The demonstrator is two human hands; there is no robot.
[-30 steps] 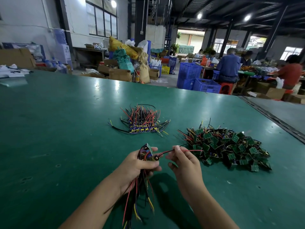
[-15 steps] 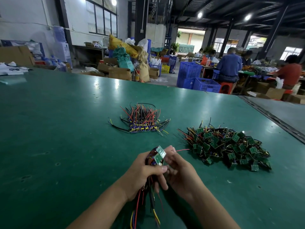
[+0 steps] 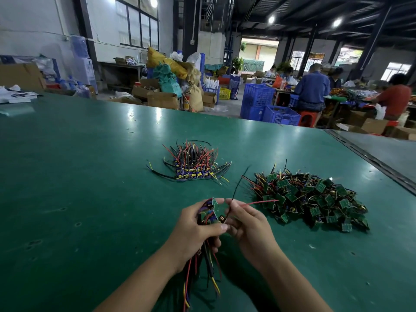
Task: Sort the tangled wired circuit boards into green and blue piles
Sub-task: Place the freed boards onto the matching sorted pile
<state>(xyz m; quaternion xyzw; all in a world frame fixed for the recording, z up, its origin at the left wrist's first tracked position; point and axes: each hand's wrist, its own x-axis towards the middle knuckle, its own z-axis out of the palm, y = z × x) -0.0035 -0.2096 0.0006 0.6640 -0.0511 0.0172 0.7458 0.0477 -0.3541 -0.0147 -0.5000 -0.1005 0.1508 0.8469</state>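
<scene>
Low centre of the frame, the left hand (image 3: 197, 229) grips a tangled bundle (image 3: 210, 213); the right hand (image 3: 248, 227) pinches its wires (image 3: 261, 202). On the counter (image 3: 90, 176), the blue pile (image 3: 193, 166) lies centre and the green pile (image 3: 315, 199) right.

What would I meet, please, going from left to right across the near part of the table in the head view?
The left hand gripping the tangled bundle of wired boards → the right hand pinching its red wire → the pile of green boards.
</scene>
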